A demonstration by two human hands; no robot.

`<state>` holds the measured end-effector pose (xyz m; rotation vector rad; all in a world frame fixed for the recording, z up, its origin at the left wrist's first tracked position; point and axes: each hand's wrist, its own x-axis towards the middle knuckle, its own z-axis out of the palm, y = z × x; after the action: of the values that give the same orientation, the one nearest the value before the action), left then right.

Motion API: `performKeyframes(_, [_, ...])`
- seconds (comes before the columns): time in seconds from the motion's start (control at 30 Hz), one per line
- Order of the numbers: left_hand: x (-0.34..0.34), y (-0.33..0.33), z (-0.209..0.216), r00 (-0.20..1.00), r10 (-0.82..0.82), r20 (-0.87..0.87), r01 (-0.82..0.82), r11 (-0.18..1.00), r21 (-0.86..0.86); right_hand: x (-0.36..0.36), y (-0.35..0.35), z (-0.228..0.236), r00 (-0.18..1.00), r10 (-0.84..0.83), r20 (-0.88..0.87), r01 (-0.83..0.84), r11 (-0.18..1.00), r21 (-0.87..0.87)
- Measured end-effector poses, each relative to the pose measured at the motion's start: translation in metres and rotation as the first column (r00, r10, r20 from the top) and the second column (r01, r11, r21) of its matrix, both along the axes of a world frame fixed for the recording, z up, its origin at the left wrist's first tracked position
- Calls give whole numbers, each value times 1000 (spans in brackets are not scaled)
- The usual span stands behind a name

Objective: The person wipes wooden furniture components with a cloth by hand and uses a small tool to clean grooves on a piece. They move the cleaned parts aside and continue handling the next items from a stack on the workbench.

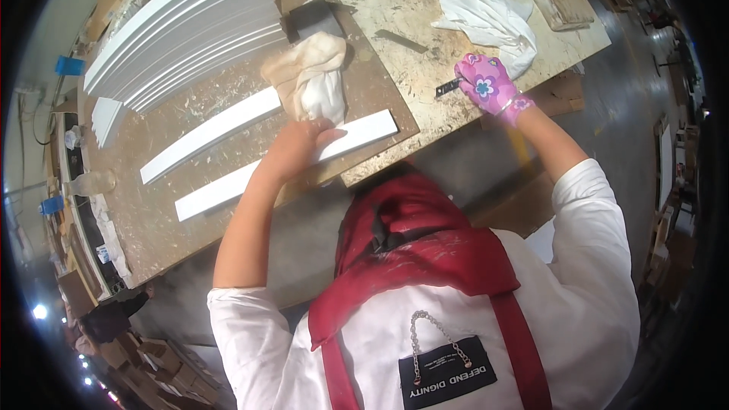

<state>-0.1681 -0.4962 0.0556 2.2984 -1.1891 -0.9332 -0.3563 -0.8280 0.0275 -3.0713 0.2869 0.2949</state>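
Near white strip (216, 192) lies flat along the front of the brown board (156, 237), crossed by the bare left hand (307, 140). That hand meets both the strip and a beige-and-white cloth (323, 80); its fingertips are hidden, so cannot tell whether it grips the cloth or only presses. Gloved right hand (484, 83) is closed around a dark flat tool (447, 88), well apart from the strip. Progress, by judgement: two strips are laid out singly, the near one apparently in hand; the second white strip (209, 137) lies behind it, partly under the cloth. Beyond them, a thick stack of white strips (186, 30); whether these are finished or waiting cannot be told, nor can any surface change on the near one. Surface: board scuffed and flecked with white; adjoining pale bench (399, 4) heavily stained, bearing a white cloth (486, 19), a thin metal blade (401, 40) and a wrapped block (564, 9). Room: workshop-like, grey floor (623, 91), cardboard boxes (156, 361) at lower left, another person (114, 320) nearby.
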Motion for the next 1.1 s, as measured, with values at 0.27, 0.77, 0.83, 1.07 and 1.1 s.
performKeyframes(0.27, [-15, 10, -4, 995, 88, 41, -88, 996, 0, -5, -2, -7, 978, 94, 184, -91, 996, -25])
performKeyframes(0.77, [-25, -16, -15, 916, -142, 375, 186, 979, -82, -29, 130, -40, 665, -742, 91, 341, 410, 846])
performKeyframes(0.83, [-24, -16, -15, 880, -150, 450, 276, 934, -229, -26, 148, -49, 590, -802, 91, 175, 237, 956])
performKeyframes(1.07, [-20, -5, -33, 885, -205, 419, 402, 791, -461, -33, 178, -37, 441, -839, 318, 287, 468, 836])
performKeyframes(1.1, [-17, -6, -34, 897, -222, 382, 389, 809, -442, -32, 181, -32, 430, -845, 318, 289, 462, 838])
